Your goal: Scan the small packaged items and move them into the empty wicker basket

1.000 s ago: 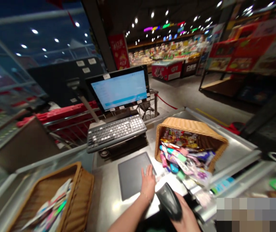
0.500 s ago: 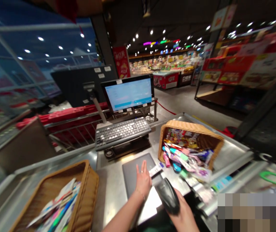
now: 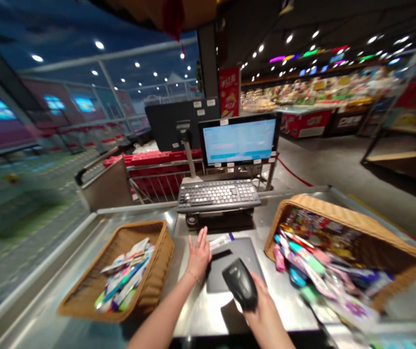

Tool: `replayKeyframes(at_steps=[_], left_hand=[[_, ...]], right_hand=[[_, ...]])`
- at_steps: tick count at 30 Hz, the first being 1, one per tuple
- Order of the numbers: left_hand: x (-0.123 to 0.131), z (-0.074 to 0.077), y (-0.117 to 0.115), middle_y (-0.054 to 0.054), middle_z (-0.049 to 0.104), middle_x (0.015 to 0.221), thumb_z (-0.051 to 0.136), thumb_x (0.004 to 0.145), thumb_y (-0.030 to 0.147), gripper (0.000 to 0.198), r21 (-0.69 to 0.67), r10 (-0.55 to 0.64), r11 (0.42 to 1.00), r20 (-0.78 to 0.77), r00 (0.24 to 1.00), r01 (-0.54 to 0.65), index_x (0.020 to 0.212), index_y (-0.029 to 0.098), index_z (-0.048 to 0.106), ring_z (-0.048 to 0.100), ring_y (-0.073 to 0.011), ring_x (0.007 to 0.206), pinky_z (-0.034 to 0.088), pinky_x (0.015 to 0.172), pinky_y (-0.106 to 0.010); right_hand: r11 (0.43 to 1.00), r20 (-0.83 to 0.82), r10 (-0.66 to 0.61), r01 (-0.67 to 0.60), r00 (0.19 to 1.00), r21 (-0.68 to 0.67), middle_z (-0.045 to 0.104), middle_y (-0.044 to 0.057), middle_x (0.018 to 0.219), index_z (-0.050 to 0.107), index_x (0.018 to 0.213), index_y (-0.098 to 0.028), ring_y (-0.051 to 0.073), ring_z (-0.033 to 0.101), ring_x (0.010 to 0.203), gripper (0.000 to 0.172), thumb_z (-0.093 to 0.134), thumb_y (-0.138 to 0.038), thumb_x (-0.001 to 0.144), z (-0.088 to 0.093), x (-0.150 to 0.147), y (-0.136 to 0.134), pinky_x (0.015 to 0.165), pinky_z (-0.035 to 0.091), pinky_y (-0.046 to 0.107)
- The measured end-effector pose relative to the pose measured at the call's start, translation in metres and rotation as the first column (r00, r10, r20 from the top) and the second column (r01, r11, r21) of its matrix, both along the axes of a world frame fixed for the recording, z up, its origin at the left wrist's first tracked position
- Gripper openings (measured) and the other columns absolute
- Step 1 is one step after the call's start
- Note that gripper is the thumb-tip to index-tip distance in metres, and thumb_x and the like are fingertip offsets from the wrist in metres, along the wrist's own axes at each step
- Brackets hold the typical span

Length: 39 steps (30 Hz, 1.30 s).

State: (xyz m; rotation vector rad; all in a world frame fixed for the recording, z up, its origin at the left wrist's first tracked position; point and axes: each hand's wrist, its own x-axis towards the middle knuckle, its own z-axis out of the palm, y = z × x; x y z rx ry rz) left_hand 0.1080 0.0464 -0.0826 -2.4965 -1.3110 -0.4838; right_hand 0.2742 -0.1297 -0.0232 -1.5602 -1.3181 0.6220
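My right hand (image 3: pixel 264 305) is wrapped round a black handheld scanner (image 3: pixel 240 285), held above the lower part of a grey pad (image 3: pixel 246 254). My left hand (image 3: pixel 199 254) is at the pad's left edge, palm down with fingers apart. Just beyond its fingers lies a slim white package with a blue end (image 3: pixel 221 241), partly over the pad's top left. I cannot make out any contact between the fingers and the package.
At left, a wicker basket (image 3: pixel 157 271) holds several slim packages. A tipped wicker basket (image 3: pixel 339 211) at right spills colourful packages. Behind the pad stand a keyboard (image 3: pixel 218 194) and a lit monitor (image 3: pixel 240 140). A metal cart (image 3: pixel 157 184) is beyond the counter.
The view has turned left, bringing the left basket fully into sight. My left hand has moved off the pad to its left edge. The white package now lies further left. The scanner stays in my right hand.
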Motion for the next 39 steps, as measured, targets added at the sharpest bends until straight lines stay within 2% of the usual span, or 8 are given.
replayKeyframes(at_steps=[5, 9, 13, 17, 21, 27, 34, 39], left_hand=[[-0.011, -0.003, 0.006, -0.015, 0.029, 0.153, 0.044, 0.089, 0.024, 0.027, -0.005, 0.048, 0.999, 0.01, 0.999, -0.048, 0.1, 0.016, 0.067, 0.022, -0.0286, 0.145, -0.004, 0.115, -0.065], [-0.016, -0.005, 0.009, -0.017, 0.029, 0.153, 0.046, 0.089, 0.027, 0.025, 0.018, 0.059, 0.998, -0.005, 0.998, -0.059, 0.096, 0.016, 0.067, 0.024, -0.0295, 0.145, -0.004, 0.114, -0.065], [-0.016, -0.005, 0.011, -0.016, 0.031, 0.152, 0.046, 0.089, 0.028, 0.024, 0.029, 0.061, 0.998, -0.029, 0.998, -0.06, 0.094, 0.017, 0.067, 0.028, -0.0298, 0.143, -0.005, 0.113, -0.066], [-0.014, -0.004, 0.013, -0.016, 0.031, 0.152, 0.047, 0.089, 0.027, 0.023, 0.04, 0.055, 0.998, -0.039, 0.998, -0.053, 0.094, 0.016, 0.067, 0.029, -0.0296, 0.143, -0.006, 0.114, -0.065], [-0.014, -0.005, 0.016, -0.016, 0.032, 0.152, 0.048, 0.088, 0.027, 0.022, 0.057, 0.057, 0.997, -0.03, 0.998, -0.055, 0.093, 0.017, 0.067, 0.028, -0.0297, 0.143, -0.006, 0.114, -0.065], [-0.015, -0.008, 0.018, -0.015, 0.032, 0.152, 0.047, 0.088, 0.027, 0.023, 0.058, 0.056, 0.997, -0.032, 0.998, -0.054, 0.092, 0.017, 0.067, 0.03, -0.0294, 0.142, -0.008, 0.113, -0.064], [-0.016, -0.008, 0.02, -0.016, 0.033, 0.152, 0.047, 0.088, 0.025, 0.022, 0.035, 0.066, 0.997, -0.02, 0.998, -0.065, 0.089, 0.016, 0.068, 0.031, -0.0304, 0.142, -0.004, 0.113, -0.066], [-0.019, -0.008, 0.021, -0.015, 0.034, 0.151, 0.047, 0.088, 0.025, 0.022, 0.039, 0.07, 0.997, -0.023, 0.997, -0.069, 0.089, 0.017, 0.067, 0.033, -0.0305, 0.141, -0.003, 0.113, -0.067]], right_hand=[[1.0, 0.068, 0.025, -0.025, 0.997, 0.009, 0.065, 0.014, 0.12, 0.068, 0.113, -0.017, 0.031, 0.061, 0.116, 0.052, 0.057, -0.007, 0.062, -0.01, -0.003, 0.01, 0.101, 0.049, 0.045], [1.0, 0.136, 0.02, -0.019, 0.99, -0.006, 0.063, 0.016, 0.122, 0.066, 0.115, -0.016, 0.031, 0.058, 0.12, 0.053, 0.053, -0.004, 0.064, -0.01, -0.007, 0.015, 0.104, 0.045, 0.048], [0.998, 0.147, 0.057, -0.056, 0.987, -0.008, 0.061, 0.017, 0.124, 0.065, 0.114, -0.016, 0.03, 0.053, 0.126, 0.054, 0.052, -0.002, 0.064, -0.012, -0.007, 0.017, 0.105, 0.045, 0.048], [0.997, 0.204, 0.066, -0.059, 0.977, -0.039, 0.055, 0.019, 0.134, 0.062, 0.12, -0.015, 0.032, 0.049, 0.13, 0.058, 0.052, -0.002, 0.064, -0.02, -0.002, 0.019, 0.107, 0.043, 0.05], [0.998, 0.213, 0.055, -0.049, 0.976, -0.035, 0.058, 0.019, 0.131, 0.063, 0.12, -0.014, 0.031, 0.049, 0.131, 0.055, 0.051, -0.003, 0.067, -0.027, 0.003, 0.022, 0.107, 0.043, 0.048], [0.998, 0.223, 0.055, -0.045, 0.973, -0.048, 0.06, 0.017, 0.128, 0.065, 0.117, -0.015, 0.032, 0.05, 0.13, 0.055, 0.05, -0.003, 0.066, -0.028, 0.003, 0.024, 0.107, 0.043, 0.048], [0.996, 0.238, 0.076, -0.061, 0.968, -0.072, 0.059, 0.02, 0.129, 0.065, 0.116, -0.011, 0.033, 0.051, 0.13, 0.054, 0.05, -0.003, 0.064, -0.029, 0.004, 0.026, 0.107, 0.044, 0.047], [0.995, 0.247, 0.085, -0.069, 0.965, -0.073, 0.063, 0.016, 0.126, 0.064, 0.119, -0.015, 0.033, 0.051, 0.13, 0.059, 0.05, -0.002, 0.064, -0.03, 0.005, 0.025, 0.107, 0.043, 0.05]])
